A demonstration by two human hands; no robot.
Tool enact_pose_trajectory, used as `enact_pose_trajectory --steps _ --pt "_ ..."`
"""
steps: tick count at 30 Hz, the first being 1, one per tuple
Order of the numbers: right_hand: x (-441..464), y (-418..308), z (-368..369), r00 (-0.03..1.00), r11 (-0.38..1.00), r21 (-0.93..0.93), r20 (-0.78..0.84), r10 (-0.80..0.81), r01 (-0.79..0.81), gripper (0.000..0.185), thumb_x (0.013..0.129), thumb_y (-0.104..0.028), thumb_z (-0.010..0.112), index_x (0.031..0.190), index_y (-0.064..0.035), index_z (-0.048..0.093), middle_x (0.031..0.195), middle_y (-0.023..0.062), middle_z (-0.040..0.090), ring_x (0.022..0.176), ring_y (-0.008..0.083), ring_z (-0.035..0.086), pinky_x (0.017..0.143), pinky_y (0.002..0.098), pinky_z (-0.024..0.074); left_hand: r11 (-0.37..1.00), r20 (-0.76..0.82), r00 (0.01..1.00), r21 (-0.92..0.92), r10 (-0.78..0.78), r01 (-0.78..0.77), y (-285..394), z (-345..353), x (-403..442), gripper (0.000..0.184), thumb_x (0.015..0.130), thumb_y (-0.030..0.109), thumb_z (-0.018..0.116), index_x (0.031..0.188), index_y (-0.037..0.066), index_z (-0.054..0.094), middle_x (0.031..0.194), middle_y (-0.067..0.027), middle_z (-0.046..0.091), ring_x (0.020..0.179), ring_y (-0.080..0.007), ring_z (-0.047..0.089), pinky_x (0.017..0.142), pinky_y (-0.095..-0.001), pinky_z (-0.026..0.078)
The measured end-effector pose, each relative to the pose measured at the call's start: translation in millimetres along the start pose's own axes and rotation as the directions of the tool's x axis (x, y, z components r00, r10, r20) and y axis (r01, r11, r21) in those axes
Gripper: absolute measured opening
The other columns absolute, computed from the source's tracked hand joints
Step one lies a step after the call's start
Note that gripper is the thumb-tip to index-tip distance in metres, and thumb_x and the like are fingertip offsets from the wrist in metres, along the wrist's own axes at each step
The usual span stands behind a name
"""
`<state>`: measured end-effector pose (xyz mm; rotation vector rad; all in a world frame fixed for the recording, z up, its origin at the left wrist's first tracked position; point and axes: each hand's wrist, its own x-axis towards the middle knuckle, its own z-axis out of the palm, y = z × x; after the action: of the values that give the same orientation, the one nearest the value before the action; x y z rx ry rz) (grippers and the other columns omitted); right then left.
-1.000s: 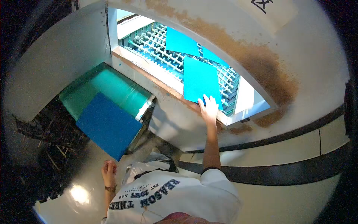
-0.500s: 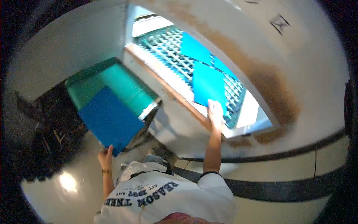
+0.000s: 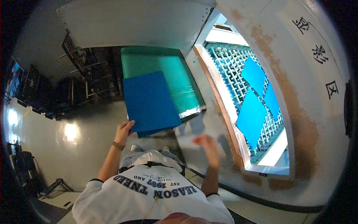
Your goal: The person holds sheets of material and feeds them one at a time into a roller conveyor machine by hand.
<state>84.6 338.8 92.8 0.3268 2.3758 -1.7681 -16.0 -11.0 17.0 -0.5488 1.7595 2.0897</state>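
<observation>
Head view: the left hand (image 3: 125, 128) grips the near left corner of a blue sheet (image 3: 151, 100), thumb on top; the sheet lies over the near left part of a green surface (image 3: 160, 58). The right hand (image 3: 207, 146), blurred, is apart from it; open or closed, I cannot tell. In the window (image 3: 220, 100), three sheets (image 3: 252, 117) lie on rollers (image 3: 226, 64)

right hand (image 3: 208, 146): motion-blurred | lower blue sheet (image 3: 144, 134): mostly covered | shirt's small print (image 3: 155, 177): unreadable
</observation>
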Motion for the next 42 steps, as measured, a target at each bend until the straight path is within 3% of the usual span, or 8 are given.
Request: enact_pose_trajectory --steps 6,16,21,29,33,36,40,42 --pt "58 49 111 0.958 0.375 0.883 0.273 0.083 -0.284 0.043 0.085 -0.036 0.052 0.112 -0.0035 0.047 0.102 0.0096 0.057 0.095 0.0226 0.055 0.08 0.0364 0.0467 0.996 0.109 0.991 0.029 0.082 -0.086 13 28 -34 0.03 0.081 0.026 0.059 0.059 0.012 0.046 0.053 0.0037 0.044 0.045 -0.0054 0.039 0.041 -0.0216 0.028" --pt "74 -9 20 0.972 0.679 0.71 -0.234 -0.021 0.185 0.032 0.08 -0.012 0.061 0.11 -0.0077 0.05 0.112 0.0054 0.053 0.1 0.0208 0.052 0.081 0.0358 0.0449 0.98 0.416 0.889 -0.115 0.193 -0.16 -13 31 1 0.025 0.087 0.025 0.05 0.072 0.006 0.051 0.068 -0.005 0.056 0.055 -0.0081 0.049 0.047 -0.0212 0.038" --pt "73 -71 -40 0.87 0.28 0.832 -0.492 -0.024 0.478 0.025 0.083 -0.01 0.056 0.107 -0.0065 0.05 0.104 0.0061 0.056 0.092 0.0198 0.055 0.077 0.0316 0.0465 0.917 0.448 0.835 0.075 0.32 -0.391 -14 54 25 0.013 0.087 0.014 0.047 0.08 0.004 0.052 0.077 -0.0059 0.058 0.057 -0.0087 0.05 0.049 -0.0223 0.041" --pt "120 -31 -91 0.915 0.339 0.856 -0.402 -0.04 0.391 0.025 0.09 -0.018 0.043 0.104 0.0023 0.049 0.101 0.0141 0.058 0.097 0.0214 0.056 0.079 0.0335 0.0495 0.803 0.458 0.815 0.298 0.354 -0.516 -19 72 54 0.016 0.084 0.017 0.053 0.085 0.001 0.055 0.074 -0.0056 0.061 0.056 -0.0097 0.053 0.047 -0.0229 0.042" --pt "76 -29 -100 0.998 0.678 0.734 0.006 -0.069 0.042 0.029 0.088 -0.021 0.047 0.1 0.0042 0.055 0.094 0.0151 0.061 0.085 0.0218 0.061 0.075 0.0298 0.05 0.627 0.45 0.825 0.544 0.342 -0.557 -24 68 53 0.025 0.083 0.026 0.056 0.08 0.001 0.058 0.063 -0.0048 0.06 0.05 -0.0103 0.053 0.045 -0.0237 0.041" --pt "53 -28 -120 0.745 0.976 -0.005 -0.645 -0.169 0.217 0.035 0.086 -0.028 0.05 0.105 0.0 0.055 0.098 0.0157 0.06 0.088 0.0239 0.059 0.075 0.0312 0.0481 0.607 0.426 0.814 0.544 0.395 -0.579 -37 63 58 0.029 0.085 0.029 0.055 0.078 0.002 0.059 0.061 -0.0053 0.059 0.048 -0.0106 0.053 0.045 -0.0238 0.041" --pt "33 10 -162 0.478 0.511 -0.736 -0.677 -0.56 -0.443 0.042 0.083 -0.035 0.052 0.116 -0.0091 0.05 0.115 0.0201 0.05 0.109 0.033 0.046 0.088 0.0436 0.0389 0.74 0.366 0.849 0.431 0.38 -0.517 -35 62 52 0.03 0.086 0.03 0.052 0.076 0.002 0.058 0.059 -0.0056 0.058 0.046 -0.0101 0.052 0.043 -0.0239 0.04" --pt "32 35 -176 0.529 0.547 -0.634 -0.768 -0.361 -0.547 0.045 0.082 -0.04 0.05 0.117 -0.0117 0.049 0.121 0.0191 0.044 0.113 0.0351 0.041 0.09 0.0481 0.0344 0.705 0.367 0.828 0.441 0.424 -0.556 -37 63 52 0.03 0.087 0.029 0.052 0.076 0.002 0.058 0.058 -0.0051 0.058 0.045 -0.0096 0.051 0.043 -0.0236 0.04"
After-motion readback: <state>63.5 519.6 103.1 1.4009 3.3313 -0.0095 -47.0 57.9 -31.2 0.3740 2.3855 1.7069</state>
